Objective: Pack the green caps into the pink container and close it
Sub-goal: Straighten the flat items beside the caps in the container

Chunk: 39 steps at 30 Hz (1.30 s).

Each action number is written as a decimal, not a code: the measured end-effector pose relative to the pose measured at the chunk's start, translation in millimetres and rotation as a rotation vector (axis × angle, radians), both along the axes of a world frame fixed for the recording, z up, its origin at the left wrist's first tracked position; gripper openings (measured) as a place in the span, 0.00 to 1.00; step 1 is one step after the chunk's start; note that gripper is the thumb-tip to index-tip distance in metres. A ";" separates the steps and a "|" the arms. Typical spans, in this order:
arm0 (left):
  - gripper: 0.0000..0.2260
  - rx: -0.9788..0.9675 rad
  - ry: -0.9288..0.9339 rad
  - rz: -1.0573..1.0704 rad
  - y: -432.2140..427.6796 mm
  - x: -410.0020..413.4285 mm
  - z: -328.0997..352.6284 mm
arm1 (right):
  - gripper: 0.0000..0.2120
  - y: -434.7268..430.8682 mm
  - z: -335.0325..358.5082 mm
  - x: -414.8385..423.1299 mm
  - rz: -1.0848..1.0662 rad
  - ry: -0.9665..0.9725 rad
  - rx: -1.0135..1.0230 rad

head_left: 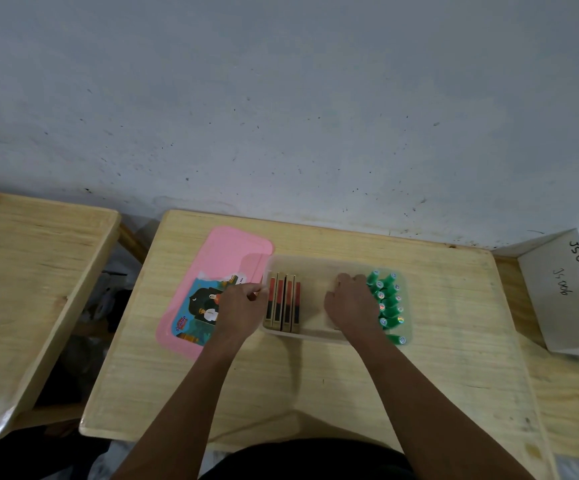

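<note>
A translucent container [309, 263] stands in the middle of the wooden table [281, 375]. Its pink lid [225, 251], with a picture sticker, lies flat to its left. Several green caps [387, 303] are packed in rows at the container's right end. Several flat red-and-black boxes [283, 303] stand on edge at its left end. My left hand [239, 306] rests at the container's left wall, over the lid, fingers curled; whether it pinches anything is unclear. My right hand [348, 303] is inside the container beside the caps, knuckles up, fingers curled down and hidden.
A white cardboard box [565, 296] with handwriting sits at the right edge. A second wooden table [28, 289] stands to the left across a gap. A stained wall runs right behind the table.
</note>
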<state>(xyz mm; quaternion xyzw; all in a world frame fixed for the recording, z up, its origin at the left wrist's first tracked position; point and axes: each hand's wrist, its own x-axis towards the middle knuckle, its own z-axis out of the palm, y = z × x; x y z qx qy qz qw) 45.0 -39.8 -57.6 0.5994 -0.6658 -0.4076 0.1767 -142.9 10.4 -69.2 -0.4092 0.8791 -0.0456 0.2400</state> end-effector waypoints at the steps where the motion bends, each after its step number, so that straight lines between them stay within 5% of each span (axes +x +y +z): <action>1: 0.12 -0.001 0.002 0.001 -0.4 0.5 -0.6 | 0.18 0.3 -1.6 1.0 0.007 0.012 0.056; 14: 0.11 0.007 0.004 0.002 -0.7 0.9 0.4 | 0.26 -1.8 -12.0 28.9 -0.005 -0.445 -0.098; 19: 0.12 0.033 0.032 0.026 0.0 0.9 0.5 | 0.21 -0.9 5.9 22.5 0.049 -0.604 -0.102; 25: 0.12 0.032 0.023 0.031 0.4 0.5 0.3 | 0.31 7.5 17.8 19.7 0.334 -0.510 -0.029; 39: 0.11 -0.004 -0.001 0.024 -0.7 0.7 -0.9 | 0.33 -2.8 -16.8 26.4 0.248 -0.456 -0.009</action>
